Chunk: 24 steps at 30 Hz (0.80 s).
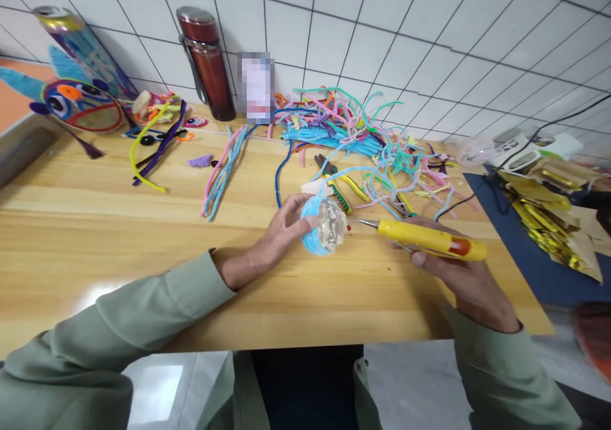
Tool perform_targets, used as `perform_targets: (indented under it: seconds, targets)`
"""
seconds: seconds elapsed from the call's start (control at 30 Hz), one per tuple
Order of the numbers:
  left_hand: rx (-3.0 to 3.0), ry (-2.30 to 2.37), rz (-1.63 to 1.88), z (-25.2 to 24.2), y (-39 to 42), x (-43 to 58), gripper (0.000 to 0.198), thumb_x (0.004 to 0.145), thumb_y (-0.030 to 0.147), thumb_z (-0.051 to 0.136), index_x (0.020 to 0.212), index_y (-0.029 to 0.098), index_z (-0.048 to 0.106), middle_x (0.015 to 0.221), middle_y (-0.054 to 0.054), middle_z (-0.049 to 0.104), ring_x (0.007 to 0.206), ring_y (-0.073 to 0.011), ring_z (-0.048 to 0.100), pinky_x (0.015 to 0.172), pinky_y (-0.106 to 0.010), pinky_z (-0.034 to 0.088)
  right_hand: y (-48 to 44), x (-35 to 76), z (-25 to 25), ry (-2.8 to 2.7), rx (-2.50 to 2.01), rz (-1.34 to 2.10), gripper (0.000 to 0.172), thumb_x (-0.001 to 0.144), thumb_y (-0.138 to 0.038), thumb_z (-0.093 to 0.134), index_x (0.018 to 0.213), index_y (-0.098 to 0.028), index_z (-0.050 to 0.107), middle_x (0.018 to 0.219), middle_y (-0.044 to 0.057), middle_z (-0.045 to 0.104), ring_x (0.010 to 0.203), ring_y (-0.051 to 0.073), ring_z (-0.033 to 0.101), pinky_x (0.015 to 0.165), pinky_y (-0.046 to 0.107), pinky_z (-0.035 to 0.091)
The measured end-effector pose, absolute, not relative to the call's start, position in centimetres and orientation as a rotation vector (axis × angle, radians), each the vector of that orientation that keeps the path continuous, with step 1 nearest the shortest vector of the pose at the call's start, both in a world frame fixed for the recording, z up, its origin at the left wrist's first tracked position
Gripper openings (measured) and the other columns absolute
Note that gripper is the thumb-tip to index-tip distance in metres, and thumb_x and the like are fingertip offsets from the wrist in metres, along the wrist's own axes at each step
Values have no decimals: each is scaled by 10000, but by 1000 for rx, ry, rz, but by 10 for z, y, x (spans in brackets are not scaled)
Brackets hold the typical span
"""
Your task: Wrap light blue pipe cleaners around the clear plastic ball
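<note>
The left hand (279,234) clamps its fingers on the blue-wrapped ball (323,225). Right of the ball, the right hand (461,280) is closed around a yellow glue gun (427,240), its nozzle near the ball. Bare table (119,239) spreads left of the ball, and the front edge is near.

Sage-green long sleeves (157,309), bare left hand (281,233), bare right hand (461,277)

Light blue winding on the ball (311,226), clear and glittery on its bare face. Yellow on the glue gun (429,240), orange-red patch near the rear. Pale wood grain across the table (95,239). Dark red on the flask (207,67), silver cap. Turquoise, pink and green in the pipe-cleaner heap (334,131). Navy on the mat (529,261); gold on the foil strips (539,223).
</note>
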<state>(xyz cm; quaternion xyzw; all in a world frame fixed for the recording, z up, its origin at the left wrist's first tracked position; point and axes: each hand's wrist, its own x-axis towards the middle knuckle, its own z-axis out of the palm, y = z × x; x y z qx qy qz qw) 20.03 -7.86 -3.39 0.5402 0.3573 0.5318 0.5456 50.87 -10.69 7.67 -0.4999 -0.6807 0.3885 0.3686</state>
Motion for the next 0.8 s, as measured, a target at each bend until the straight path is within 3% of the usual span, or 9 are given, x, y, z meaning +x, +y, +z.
perform_targets:
  seconds: [0.1, 0.33, 0.53, 0.67, 0.8]
  targets:
    - [1081, 718, 1144, -41, -71, 202, 600, 883, 660, 817, 1298, 254, 667, 1329, -98, 748, 1217, -314, 731, 1028, -468, 617, -90, 496, 74, -1762, -1209, 1151, 291, 861, -591, 891, 1002, -341, 843, 887, 27, 796, 780, 260, 726, 681, 397, 615]
    - [1022, 610, 1057, -47, -67, 196, 568, 877, 563, 872, 1362, 314, 710, 1437, -77, 731, 1257, -317, 735, 1028, -452, 621, -68, 492, 66, -1740, -1246, 1239, 372, 789, -642, 929, 920, -310, 826, 849, 22, 773, 783, 237, 703, 685, 359, 612]
    - [968, 594, 1045, -39, -72, 197, 585, 884, 528, 875, 1380, 269, 706, 1409, -95, 729, 1218, -292, 723, 975, -368, 609, -73, 495, 65, -1663, -1387, 1320, 453, 791, -658, 919, 1043, -291, 835, 860, 27, 770, 787, 226, 691, 680, 338, 595]
    - [1157, 700, 1139, -33, -77, 197, 572, 914, 516, 862, 1388, 271, 658, 1368, -88, 726, 1249, -292, 697, 1055, -419, 598, -74, 492, 67, -1729, -1329, 1341, 412, 838, -624, 891, 1061, -281, 839, 842, 24, 723, 756, 205, 639, 646, 318, 545]
    - [1486, 862, 1303, -34, -81, 196, 651, 924, 490, 856, 1471, 282, 570, 1497, -119, 634, 1388, -325, 632, 1213, -521, 525, -75, 489, 64, -1723, -1322, 1335, 354, 856, -601, 882, 1015, -288, 842, 859, 25, 711, 769, 204, 621, 651, 316, 527]
